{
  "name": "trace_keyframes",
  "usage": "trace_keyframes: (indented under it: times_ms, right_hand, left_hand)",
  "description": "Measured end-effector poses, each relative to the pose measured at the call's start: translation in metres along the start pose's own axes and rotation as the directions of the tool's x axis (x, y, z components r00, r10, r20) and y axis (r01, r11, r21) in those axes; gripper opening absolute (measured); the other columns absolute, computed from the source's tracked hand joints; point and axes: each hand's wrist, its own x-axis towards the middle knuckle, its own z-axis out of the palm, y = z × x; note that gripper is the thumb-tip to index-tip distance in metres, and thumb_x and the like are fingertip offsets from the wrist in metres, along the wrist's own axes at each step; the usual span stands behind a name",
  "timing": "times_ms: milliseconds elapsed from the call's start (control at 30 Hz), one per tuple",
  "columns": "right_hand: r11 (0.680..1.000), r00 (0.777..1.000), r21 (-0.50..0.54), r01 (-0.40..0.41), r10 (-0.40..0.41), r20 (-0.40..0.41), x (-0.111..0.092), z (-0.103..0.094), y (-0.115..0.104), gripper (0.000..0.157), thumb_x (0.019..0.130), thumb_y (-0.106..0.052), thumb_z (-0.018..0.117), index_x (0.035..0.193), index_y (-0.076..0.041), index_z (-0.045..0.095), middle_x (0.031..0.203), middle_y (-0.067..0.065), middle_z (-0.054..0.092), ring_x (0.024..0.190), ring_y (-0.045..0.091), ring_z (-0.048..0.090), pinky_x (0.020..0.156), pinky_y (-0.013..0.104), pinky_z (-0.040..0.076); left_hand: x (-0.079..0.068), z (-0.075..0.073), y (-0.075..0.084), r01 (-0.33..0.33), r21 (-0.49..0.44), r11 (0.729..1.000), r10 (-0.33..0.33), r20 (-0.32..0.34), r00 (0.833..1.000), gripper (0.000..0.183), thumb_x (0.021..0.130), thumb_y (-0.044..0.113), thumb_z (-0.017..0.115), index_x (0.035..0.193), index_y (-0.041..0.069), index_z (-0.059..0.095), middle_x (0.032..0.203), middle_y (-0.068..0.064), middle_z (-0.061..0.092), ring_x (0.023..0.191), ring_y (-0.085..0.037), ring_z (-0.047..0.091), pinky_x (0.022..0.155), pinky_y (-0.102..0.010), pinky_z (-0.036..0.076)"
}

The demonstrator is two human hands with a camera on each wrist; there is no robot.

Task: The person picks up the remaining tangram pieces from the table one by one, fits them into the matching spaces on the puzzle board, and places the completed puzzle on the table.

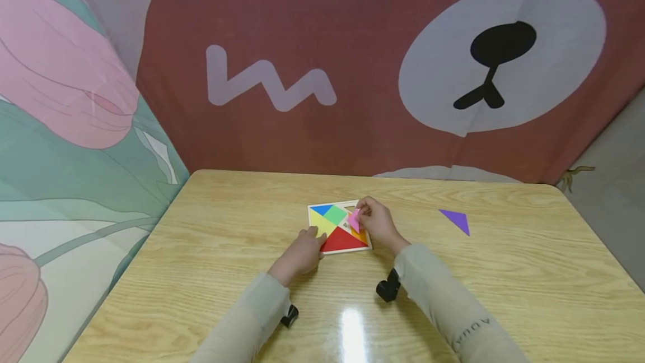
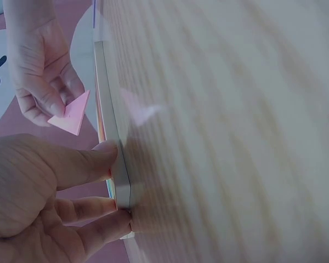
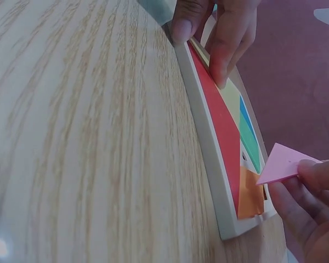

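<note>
A tangram tray (image 1: 347, 251) with a pale frame lies on the table. Set in it are a red triangle (image 1: 345, 241), a yellow triangle (image 1: 321, 222), a green piece (image 1: 335, 215), a blue piece (image 1: 319, 209) and an orange piece (image 3: 250, 192). My left hand (image 1: 300, 252) grips the tray's near left corner, thumb against the frame's side and a fingertip on the yellow triangle. Between thumb and fingers, my right hand (image 1: 378, 222) pinches a pink tangram piece (image 3: 285, 163), tilted over the tray's right part. Bare tray floor shows beside the orange piece.
A purple triangle (image 1: 458, 220) lies on the wooden table (image 1: 529, 273), right of the tray. Behind the table's far edge hangs a brown printed cloth (image 1: 363, 71). A patterned curtain (image 1: 75, 184) hangs at the left.
</note>
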Motion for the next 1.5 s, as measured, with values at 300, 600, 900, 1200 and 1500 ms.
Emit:
trace_keyframes:
  times_ms: [300, 600, 900, 1200, 1500]
  right_hand:
    - [0.997, 0.999, 0.056, -0.046, 0.046, 0.003, 0.006, 0.007, 0.000, 0.014, 0.080, 0.011, 0.051, 0.092, 0.004, 0.051, 0.077, 0.012, 0.048, 0.067, 0.022, 0.050, 0.057, 0.027, 0.049]
    - [0.994, 0.998, 0.082, -0.066, 0.066, 0.010, 0.008, 0.011, 0.000, 0.016, 0.078, 0.013, 0.051, 0.088, 0.001, 0.052, 0.076, 0.010, 0.048, 0.067, 0.022, 0.048, 0.057, 0.029, 0.049]
    - [0.991, 0.994, 0.080, -0.104, 0.100, 0.052, 0.011, 0.015, 0.004, 0.015, 0.078, 0.011, 0.054, 0.088, 0.000, 0.052, 0.075, 0.009, 0.048, 0.065, 0.021, 0.049, 0.056, 0.028, 0.049]
    - [0.995, 0.992, -0.007, -0.096, 0.096, 0.079, 0.011, 0.018, 0.002, 0.022, 0.078, 0.009, 0.055, 0.099, 0.003, 0.055, 0.074, 0.009, 0.050, 0.063, 0.019, 0.050, 0.055, 0.026, 0.049]
    - [0.984, 0.994, -0.174, -0.020, 0.039, 0.105, 0.012, 0.020, 0.001, 0.023, 0.077, 0.006, 0.057, 0.100, 0.002, 0.058, 0.073, 0.005, 0.053, 0.070, 0.019, 0.050, 0.061, 0.026, 0.046]
  left_hand:
    - [0.002, 0.001, -0.001, 0.000, 0.023, 1.000, 0.000, 0.002, 1.000, 0.041, 0.084, 0.017, 0.054, 0.123, 0.004, 0.048, 0.122, -0.020, 0.040, 0.101, -0.031, 0.042, 0.084, -0.034, 0.039]
    - [0.001, -0.001, -0.001, -0.007, 0.024, 1.000, 0.007, -0.003, 1.000, 0.041, 0.084, 0.017, 0.054, 0.123, 0.004, 0.049, 0.122, -0.019, 0.041, 0.100, -0.031, 0.043, 0.084, -0.034, 0.040]
    - [-0.001, 0.002, -0.001, -0.008, 0.002, 1.000, 0.008, -0.015, 1.000, 0.041, 0.084, 0.017, 0.056, 0.121, 0.004, 0.050, 0.121, -0.019, 0.042, 0.101, -0.031, 0.043, 0.085, -0.035, 0.039]
    - [0.000, 0.002, -0.002, -0.029, 0.032, 0.999, 0.030, -0.035, 0.999, 0.040, 0.083, 0.017, 0.056, 0.120, 0.003, 0.051, 0.119, -0.019, 0.043, 0.097, -0.031, 0.045, 0.082, -0.035, 0.041]
    - [0.000, 0.001, -0.002, -0.041, 0.043, 0.998, 0.043, -0.040, 0.998, 0.039, 0.083, 0.017, 0.057, 0.119, 0.003, 0.052, 0.117, -0.019, 0.044, 0.095, -0.030, 0.046, 0.081, -0.034, 0.041]
